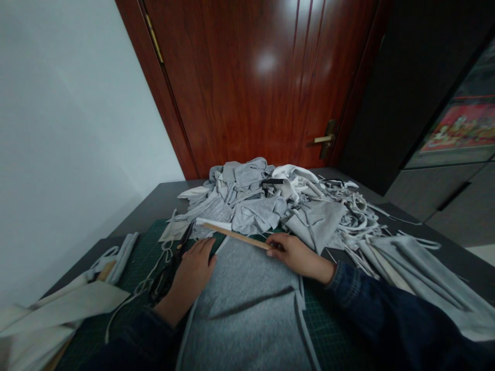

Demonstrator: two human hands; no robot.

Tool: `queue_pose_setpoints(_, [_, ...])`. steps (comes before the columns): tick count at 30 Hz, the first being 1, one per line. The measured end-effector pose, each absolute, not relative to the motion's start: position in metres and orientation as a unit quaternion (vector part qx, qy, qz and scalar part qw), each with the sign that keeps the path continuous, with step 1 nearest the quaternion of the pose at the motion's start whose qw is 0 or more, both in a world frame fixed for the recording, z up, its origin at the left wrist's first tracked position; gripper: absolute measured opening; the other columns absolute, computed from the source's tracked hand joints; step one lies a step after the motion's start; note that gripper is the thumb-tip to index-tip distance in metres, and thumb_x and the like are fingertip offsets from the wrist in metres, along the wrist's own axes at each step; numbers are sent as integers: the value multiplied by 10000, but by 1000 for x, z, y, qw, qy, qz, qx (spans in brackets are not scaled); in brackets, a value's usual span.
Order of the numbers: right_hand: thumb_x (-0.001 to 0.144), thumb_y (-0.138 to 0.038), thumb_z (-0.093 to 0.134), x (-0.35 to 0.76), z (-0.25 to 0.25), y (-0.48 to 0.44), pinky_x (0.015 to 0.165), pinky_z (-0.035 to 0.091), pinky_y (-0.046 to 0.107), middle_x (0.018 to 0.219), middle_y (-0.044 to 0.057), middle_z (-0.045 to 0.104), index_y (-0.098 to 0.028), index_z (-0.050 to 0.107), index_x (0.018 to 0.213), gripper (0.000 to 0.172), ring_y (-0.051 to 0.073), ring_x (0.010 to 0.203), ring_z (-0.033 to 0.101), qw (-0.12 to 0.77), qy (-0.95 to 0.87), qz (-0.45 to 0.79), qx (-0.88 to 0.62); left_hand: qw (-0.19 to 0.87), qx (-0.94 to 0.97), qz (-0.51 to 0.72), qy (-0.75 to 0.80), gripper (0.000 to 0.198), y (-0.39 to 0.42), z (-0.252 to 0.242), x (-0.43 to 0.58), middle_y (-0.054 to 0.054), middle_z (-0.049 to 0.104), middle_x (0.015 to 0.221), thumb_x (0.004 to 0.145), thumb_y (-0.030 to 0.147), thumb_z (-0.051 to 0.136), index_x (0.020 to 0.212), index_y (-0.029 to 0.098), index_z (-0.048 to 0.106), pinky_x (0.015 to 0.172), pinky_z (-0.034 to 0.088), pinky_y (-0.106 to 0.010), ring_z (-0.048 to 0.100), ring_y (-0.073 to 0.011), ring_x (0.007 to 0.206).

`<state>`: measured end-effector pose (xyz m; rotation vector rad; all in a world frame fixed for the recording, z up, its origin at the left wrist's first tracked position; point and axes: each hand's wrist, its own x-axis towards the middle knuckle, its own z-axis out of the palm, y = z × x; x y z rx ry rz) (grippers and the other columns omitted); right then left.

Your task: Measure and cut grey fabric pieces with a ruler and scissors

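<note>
While the right hand (294,253) grips one end of a thin wooden strip (236,236), thumb and fingers closed around it, the other end lies out toward the scrap pile (255,212). Left hand (195,267) palm down, fingers extended, at the left edge of the grey knit panel (251,293); nothing seen in its grasp, and how firmly it presses, cannot tell. Strip angled across the panel's far end; panel spread over the green cutting mat (327,330) on the counter (150,203).

Risks, as judged: strip held at one end only, so a nudge could swing the free end off line. Knit looks soft; a fold already crosses the panel, and dragging could skew the edges. Black-handled shears (165,281) sit close by the left wrist, pale cord (136,294) beside them; a backward sweep might snag either. Scraps crowd the far end and could catch the strip's tip.
</note>
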<state>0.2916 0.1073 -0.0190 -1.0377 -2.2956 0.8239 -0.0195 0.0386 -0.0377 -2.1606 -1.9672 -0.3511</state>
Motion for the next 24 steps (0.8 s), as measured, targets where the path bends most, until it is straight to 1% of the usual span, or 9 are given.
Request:
queue_pose_setpoints(4, [905, -171, 686, 273, -19, 112, 731, 456, 290, 898, 27, 695, -187, 666, 1043, 141, 193, 815, 642, 293, -807, 305, -413, 97, -795, -130, -585, 387, 28, -32, -1, -88, 711, 1205, 953, 80, 418, 1192, 215, 690, 1050, 531, -413, 644, -252, 1170])
queue_pose_setpoints(6, [881, -150, 704, 269, -22, 111, 771, 467, 304, 945, 38, 692, -193, 661, 1048, 178, 201, 857, 640, 311, -814, 288, -398, 69, -836, -117, -532, 419, 23, -33, 9, -53, 713, 1198, 952, 49, 403, 1189, 237, 694, 1027, 538, -361, 643, -219, 1138])
queue_pose_setpoints(8, [901, -155, 683, 269, -29, 109, 815, 480, 321, 1016, 57, 690, -200, 645, 1088, 197, 213, 913, 641, 331, -816, 275, -386, 58, -853, -104, -508, 466, 19, -36, 16, -44, 706, 1272, 943, 30, 399, 1249, 238, 683, 1046, 521, -351, 629, -214, 1160])
queue_pose_setpoints(10, [931, -171, 650, 270, -37, 104, 842, 493, 334, 1067, 78, 685, -199, 619, 1130, 203, 226, 952, 648, 327, -820, 270, -385, 75, -847, -94, -518, 491, 20, -39, 19, -67, 693, 1342, 931, 32, 407, 1295, 217, 680, 1069, 497, -380, 624, -238, 1180])
queue_pose_setpoints(14, [957, -177, 612, 274, -48, 95, 891, 506, 355, 1179, 114, 657, -190, 574, 1203, 250, 255, 1026, 661, 258, -853, 238, -386, 116, -815, -68, -564, 502, 31, -41, 17, -144, 675, 1399, 925, 56, 397, 1319, 144, 695, 1046, 478, -448, 639, -295, 1187])
queue_pose_setpoints(17, [985, -188, 572, 277, -47, 93, 902, 514, 354, 1190, 112, 646, -192, 554, 1229, 244, 257, 1047, 663, 230, -867, 221, -383, 126, -797, -46, -589, 534, 39, -40, 14, -183, 662, 1415, 918, 38, 362, 1324, 109, 700, 1010, 483, -476, 641, -327, 1211])
queue_pose_setpoints(19, [1002, -203, 548, 278, -44, 92, 899, 519, 349, 1195, 108, 644, -198, 547, 1246, 244, 251, 1039, 667, 212, -879, 210, -371, 139, -774, -36, -617, 524, 42, -39, 10, -213, 650, 1417, 941, 59, 350, 1346, 72, 682, 969, 502, -489, 661, -348, 1163])
queue_pose_setpoints(21, [1014, -217, 532, 280, -41, 91, 888, 523, 342, 1210, 106, 640, -203, 544, 1276, 262, 243, 1023, 671, 190, -894, 190, -358, 156, -742, -25, -651, 503, 43, -38, 6, -227, 643, 1414, 983, 110, 345, 1384, 49, 644, 916, 529, -498, 685, -351, 1058])
queue_pose_setpoints(24, [1025, -223, 521, 281, -41, 90, 874, 524, 332, 1189, 106, 638, -194, 557, 1281, 261, 240, 1011, 668, 167, -913, 148, -341, 167, -717, -3, -676, 457, 42, -39, -3, -203, 679, 1331, 1011, 132, 344, 1330, 80, 668, 901, 557, -494, 687, -334, 1014])
